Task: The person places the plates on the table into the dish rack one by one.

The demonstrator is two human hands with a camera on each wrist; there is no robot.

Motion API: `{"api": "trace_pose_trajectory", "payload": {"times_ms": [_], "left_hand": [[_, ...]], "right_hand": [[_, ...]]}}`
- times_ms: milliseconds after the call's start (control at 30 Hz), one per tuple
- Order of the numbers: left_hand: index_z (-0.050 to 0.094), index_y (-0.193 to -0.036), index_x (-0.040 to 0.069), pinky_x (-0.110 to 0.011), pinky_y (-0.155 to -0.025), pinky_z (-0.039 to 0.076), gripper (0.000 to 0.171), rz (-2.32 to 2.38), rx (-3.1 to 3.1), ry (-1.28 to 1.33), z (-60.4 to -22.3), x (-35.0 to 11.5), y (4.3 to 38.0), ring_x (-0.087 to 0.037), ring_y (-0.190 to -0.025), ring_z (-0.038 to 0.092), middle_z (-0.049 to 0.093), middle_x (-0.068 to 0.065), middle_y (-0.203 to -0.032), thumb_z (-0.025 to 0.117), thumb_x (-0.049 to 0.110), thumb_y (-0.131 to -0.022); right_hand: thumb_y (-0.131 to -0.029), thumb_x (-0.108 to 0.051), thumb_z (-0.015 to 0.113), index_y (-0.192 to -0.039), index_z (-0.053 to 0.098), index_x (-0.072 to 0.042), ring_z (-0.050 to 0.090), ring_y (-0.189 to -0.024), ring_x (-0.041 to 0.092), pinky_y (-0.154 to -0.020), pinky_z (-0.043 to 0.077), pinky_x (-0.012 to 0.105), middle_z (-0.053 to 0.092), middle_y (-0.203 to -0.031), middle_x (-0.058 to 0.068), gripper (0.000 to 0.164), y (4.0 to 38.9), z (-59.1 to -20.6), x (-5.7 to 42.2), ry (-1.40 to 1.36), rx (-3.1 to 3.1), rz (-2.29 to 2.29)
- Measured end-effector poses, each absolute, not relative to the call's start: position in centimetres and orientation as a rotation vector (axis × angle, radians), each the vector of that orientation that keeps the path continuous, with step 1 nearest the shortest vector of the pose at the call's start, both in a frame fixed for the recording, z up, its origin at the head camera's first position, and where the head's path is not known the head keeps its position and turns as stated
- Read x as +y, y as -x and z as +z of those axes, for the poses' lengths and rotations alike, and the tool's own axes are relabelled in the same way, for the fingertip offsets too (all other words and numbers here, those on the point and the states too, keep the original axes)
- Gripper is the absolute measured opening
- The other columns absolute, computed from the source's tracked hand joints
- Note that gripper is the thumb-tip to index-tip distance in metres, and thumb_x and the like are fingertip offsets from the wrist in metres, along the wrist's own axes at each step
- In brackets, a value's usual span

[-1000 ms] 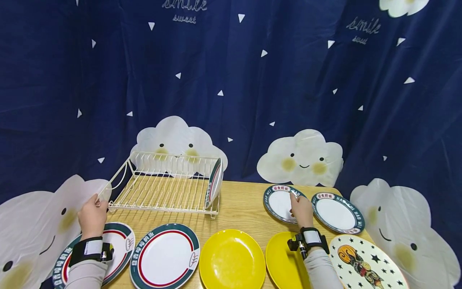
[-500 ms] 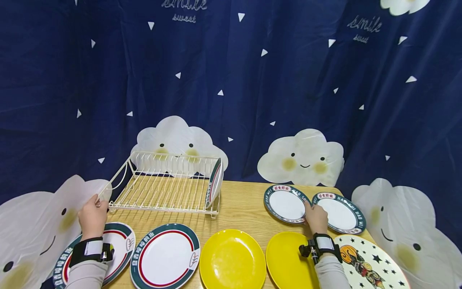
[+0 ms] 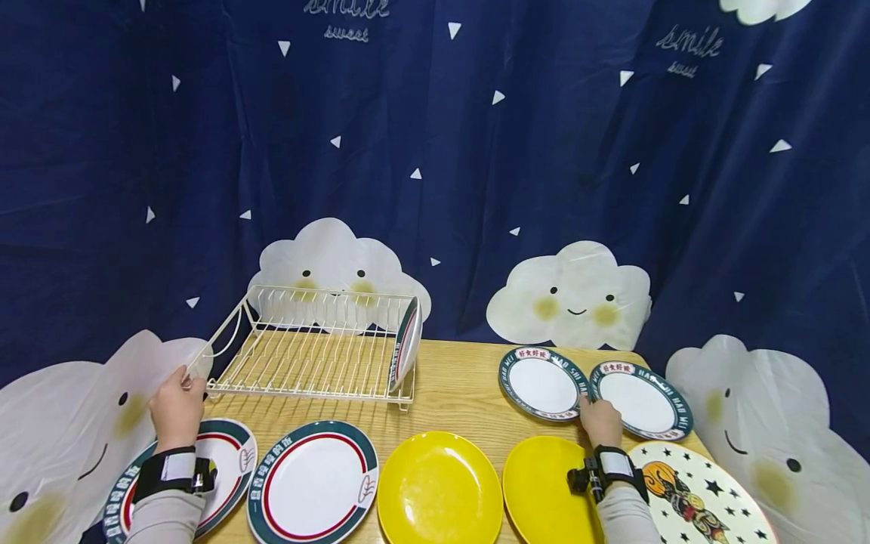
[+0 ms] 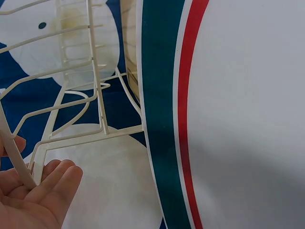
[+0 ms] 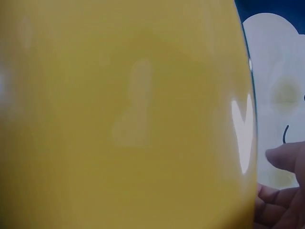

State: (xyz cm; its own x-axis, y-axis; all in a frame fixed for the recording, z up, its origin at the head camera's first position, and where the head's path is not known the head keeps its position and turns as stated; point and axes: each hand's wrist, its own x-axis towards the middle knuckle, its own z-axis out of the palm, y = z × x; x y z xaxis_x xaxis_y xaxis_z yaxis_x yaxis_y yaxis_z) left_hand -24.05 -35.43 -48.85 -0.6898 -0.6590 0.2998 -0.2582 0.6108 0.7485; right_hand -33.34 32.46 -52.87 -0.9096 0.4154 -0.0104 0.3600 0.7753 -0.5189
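At the left, my left hand (image 3: 177,412) grips the front corner of a white wire dish rack (image 3: 306,392). In the left wrist view, the rack's corner lies between the thumb and the fingers (image 4: 59,188). My right hand (image 3: 601,423) is at the near right rim of a small green-rimmed plate (image 3: 541,385), beside a second small plate (image 3: 639,400). In the right wrist view, the thumb (image 5: 283,156) stands apart from the fingers, with nothing visible between them. One red-and-green-banded plate (image 3: 405,347) stands upright at the rack's right end.
Along the front lie two large green-rimmed plates (image 3: 311,483) (image 3: 224,468), two yellow plates (image 3: 439,487) (image 3: 544,483) and a star-patterned plate (image 3: 727,483). The wooden table (image 3: 455,378) meets a dark blue curtain (image 3: 448,204) with cloud faces behind it.
My right hand has moved right and a little nearer, from over the middle of the left small plate to its right rim. The left hand stays on the rack.
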Motion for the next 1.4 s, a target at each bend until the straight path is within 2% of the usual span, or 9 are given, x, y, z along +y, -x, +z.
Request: {"api": "trace_pose_trajectory", "payload": {"times_ms": [67, 133, 200, 267, 500, 767, 967, 1233, 1400], "left_hand": [[0.044, -0.137, -0.013, -0.064, -0.102, 0.035, 0.048, -0.93, -2.271, -0.723, -48.9, -35.5, 24.1, -0.059, -0.115, 0.049, 0.055, -0.038, -0.123, 0.046, 0.009, -0.094], [0.043, -0.138, -0.012, -0.064, -0.102, 0.035, 0.048, -0.934, -2.275, -0.733, -48.9, -35.5, 24.1, -0.059, -0.115, 0.049, 0.055, -0.038, -0.123, 0.046, 0.009, -0.095], [0.042, -0.139, -0.011, -0.065, -0.102, 0.035, 0.049, -0.94, -2.282, -0.744, -48.9, -35.5, 24.2, -0.059, -0.115, 0.048, 0.055, -0.037, -0.124, 0.045, 0.01, -0.095], [0.042, -0.14, -0.01, -0.065, -0.102, 0.034, 0.049, -0.946, -2.284, -0.751, -48.9, -35.4, 24.1, -0.059, -0.115, 0.048, 0.055, -0.037, -0.124, 0.045, 0.01, -0.095], [0.042, -0.14, -0.01, -0.064, -0.103, 0.034, 0.049, -0.953, -2.277, -0.751, -48.7, -35.3, 24.1, -0.058, -0.117, 0.048, 0.054, -0.037, -0.126, 0.044, 0.01, -0.095], [0.042, -0.14, -0.011, -0.064, -0.103, 0.036, 0.048, -0.946, -2.283, -0.765, -48.6, -35.3, 24.2, -0.058, -0.117, 0.048, 0.054, -0.038, -0.125, 0.045, 0.009, -0.096], [0.042, -0.139, -0.011, -0.064, -0.103, 0.036, 0.048, -0.948, -2.276, -0.755, -48.7, -35.3, 24.1, -0.058, -0.117, 0.048, 0.054, -0.038, -0.125, 0.045, 0.008, -0.095], [0.043, -0.139, -0.011, -0.065, -0.103, 0.034, 0.048, -0.955, -2.269, -0.742, -48.8, -35.4, 24.0, -0.059, -0.117, 0.047, 0.054, -0.038, -0.126, 0.044, 0.009, -0.095], [0.042, -0.14, -0.01, -0.065, -0.104, 0.033, 0.048, -0.965, -2.274, -0.747, -48.8, -35.5, 24.1, -0.06, -0.12, 0.045, 0.051, -0.038, -0.129, 0.043, 0.01, -0.096]], "right_hand": [[-0.099, -0.027, 0.046, -0.082, 0.065, 0.01, 0.058, -0.072, 0.036, -0.066, 0.047, 0.043, 0.061, -0.075, 0.024, 0.045, 33.3, -53.1, 32.6, 0.61, -2.878, 0.812], [-0.098, -0.026, 0.048, -0.068, 0.058, 0.003, 0.053, -0.063, 0.029, -0.059, 0.041, 0.036, 0.053, -0.062, 0.014, 0.043, 33.4, -53.3, 32.8, 0.604, -2.89, 0.837], [-0.097, -0.026, 0.049, -0.061, 0.052, -0.004, 0.05, -0.057, 0.024, -0.055, 0.036, 0.031, 0.047, -0.055, 0.006, 0.042, 33.4, -53.5, 33.1, 0.605, -2.904, 0.86], [-0.096, -0.025, 0.051, -0.062, 0.053, -0.003, 0.049, -0.054, 0.022, -0.053, 0.035, 0.029, 0.046, -0.053, 0.004, 0.04, 33.5, -53.5, 33.1, 0.612, -2.913, 0.888], [-0.095, -0.023, 0.052, -0.087, 0.06, 0.01, 0.053, -0.053, 0.02, -0.052, 0.04, 0.027, 0.053, -0.058, 0.008, 0.034, 33.8, -53.3, 33.1, 0.651, -2.926, 0.958], [-0.095, -0.019, 0.052, -0.084, 0.061, 0.011, 0.056, -0.043, 0.015, -0.045, 0.045, 0.025, 0.059, -0.05, 0.006, 0.033, 33.7, -53.2, 33.1, 0.622, -2.888, 1.094], [-0.095, -0.018, 0.052, -0.077, 0.065, 0.01, 0.055, -0.048, 0.018, -0.049, 0.041, 0.027, 0.059, -0.052, 0.007, 0.036, 34.0, -52.3, 33.0, 0.592, -2.864, 1.039], [-0.095, -0.014, 0.051, -0.09, 0.064, 0.014, 0.061, -0.046, 0.016, -0.046, 0.047, 0.025, 0.061, -0.051, 0.006, 0.032, 34.3, -51.3, 32.8, 0.626, -2.749, 1.266], [-0.094, -0.012, 0.051, -0.085, 0.064, 0.012, 0.063, -0.046, 0.018, -0.047, 0.051, 0.028, 0.061, -0.051, 0.005, 0.029, 34.2, -50.7, 32.8, 0.624, -2.665, 1.367]]}}
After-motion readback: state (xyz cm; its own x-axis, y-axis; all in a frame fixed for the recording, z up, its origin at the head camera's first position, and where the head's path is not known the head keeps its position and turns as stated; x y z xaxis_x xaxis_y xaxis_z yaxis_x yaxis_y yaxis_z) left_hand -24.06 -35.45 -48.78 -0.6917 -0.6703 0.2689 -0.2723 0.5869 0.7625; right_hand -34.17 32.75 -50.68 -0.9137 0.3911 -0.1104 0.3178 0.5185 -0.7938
